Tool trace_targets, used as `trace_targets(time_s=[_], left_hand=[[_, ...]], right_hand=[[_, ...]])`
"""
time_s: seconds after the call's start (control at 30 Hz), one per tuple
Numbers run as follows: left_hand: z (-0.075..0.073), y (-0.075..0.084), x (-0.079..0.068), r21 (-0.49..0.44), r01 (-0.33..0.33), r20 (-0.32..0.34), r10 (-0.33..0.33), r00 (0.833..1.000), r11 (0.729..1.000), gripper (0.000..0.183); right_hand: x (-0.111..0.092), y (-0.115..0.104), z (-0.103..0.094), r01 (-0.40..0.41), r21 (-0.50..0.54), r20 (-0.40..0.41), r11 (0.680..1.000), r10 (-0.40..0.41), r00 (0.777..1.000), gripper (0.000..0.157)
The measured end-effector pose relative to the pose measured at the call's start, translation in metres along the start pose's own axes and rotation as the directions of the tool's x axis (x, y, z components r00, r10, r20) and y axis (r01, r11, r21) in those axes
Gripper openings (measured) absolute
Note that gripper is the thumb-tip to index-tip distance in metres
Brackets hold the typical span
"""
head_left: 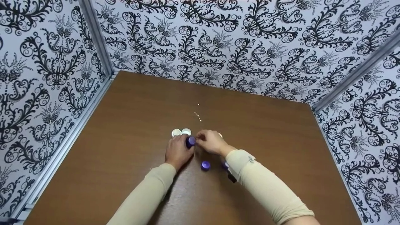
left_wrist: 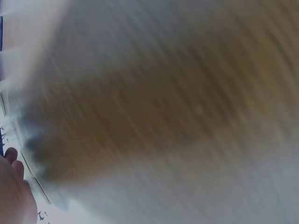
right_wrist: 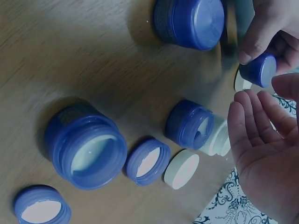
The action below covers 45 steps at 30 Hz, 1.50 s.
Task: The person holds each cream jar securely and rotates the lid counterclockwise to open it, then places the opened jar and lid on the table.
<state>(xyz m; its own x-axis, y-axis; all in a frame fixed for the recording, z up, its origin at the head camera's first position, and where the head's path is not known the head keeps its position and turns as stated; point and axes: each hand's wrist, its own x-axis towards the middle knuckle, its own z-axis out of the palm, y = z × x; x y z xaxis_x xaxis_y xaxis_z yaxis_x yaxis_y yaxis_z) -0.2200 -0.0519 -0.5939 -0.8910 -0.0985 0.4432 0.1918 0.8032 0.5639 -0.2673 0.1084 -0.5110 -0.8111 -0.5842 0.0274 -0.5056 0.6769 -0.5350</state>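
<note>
My left hand [head_left: 179, 151] grips a small purple jar [head_left: 191, 142], which looks bluer in the right wrist view, between thumb and fingers. Beside it, my right hand [head_left: 212, 142] has loosely bent fingers. In the right wrist view its palm [right_wrist: 268, 163] is turned up, with nothing between thumb and fingers, close to the held jar [right_wrist: 258, 71]. Near the left fingers stand two pale round pieces [head_left: 176, 132]. Another purple jar [head_left: 205, 165] stands nearer me. The left wrist view is mostly blurred.
The right wrist view shows a large uncapped blue jar [right_wrist: 88, 149], a smaller uncapped one [right_wrist: 187, 123], blue lids [right_wrist: 148, 161], a white lid [right_wrist: 181, 169] and a white jar [right_wrist: 219, 140]. Small pale specks [head_left: 200, 118] lie farther back on the brown table [head_left: 140, 109]. Patterned walls surround it.
</note>
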Motion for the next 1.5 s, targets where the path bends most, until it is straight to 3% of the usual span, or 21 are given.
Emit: trace_targets(time_s=[0.33, 0.73, 1.07, 1.5], left_hand=[[-0.003, 0.001, -0.001, -0.016, -0.02, -0.013, 0.02, 1.0, 1.0, 0.036], [-0.005, 0.003, -0.002, 0.011, -0.045, 0.024, 0.044, 0.999, 0.999, 0.036], [-0.009, 0.004, -0.002, 0.016, -0.118, -0.002, 0.118, 0.993, 0.993, 0.038], [-0.01, -0.002, 0.0, 0.061, -0.134, 0.044, 0.131, 0.99, 0.989, 0.041]], right_hand=[[0.001, 0.001, 0.005, -0.044, 0.022, 0.01, 0.999, 0.044, 0.999, 0.019], [0.004, 0.003, 0.011, -0.069, 0.033, 0.018, 0.997, 0.069, 0.997, 0.023], [0.002, 0.001, 0.008, -0.035, 0.043, 0.014, 0.998, 0.034, 0.999, 0.02], [0.004, 0.0, 0.008, -0.036, 0.075, 0.04, 0.997, 0.033, 0.999, 0.019]])
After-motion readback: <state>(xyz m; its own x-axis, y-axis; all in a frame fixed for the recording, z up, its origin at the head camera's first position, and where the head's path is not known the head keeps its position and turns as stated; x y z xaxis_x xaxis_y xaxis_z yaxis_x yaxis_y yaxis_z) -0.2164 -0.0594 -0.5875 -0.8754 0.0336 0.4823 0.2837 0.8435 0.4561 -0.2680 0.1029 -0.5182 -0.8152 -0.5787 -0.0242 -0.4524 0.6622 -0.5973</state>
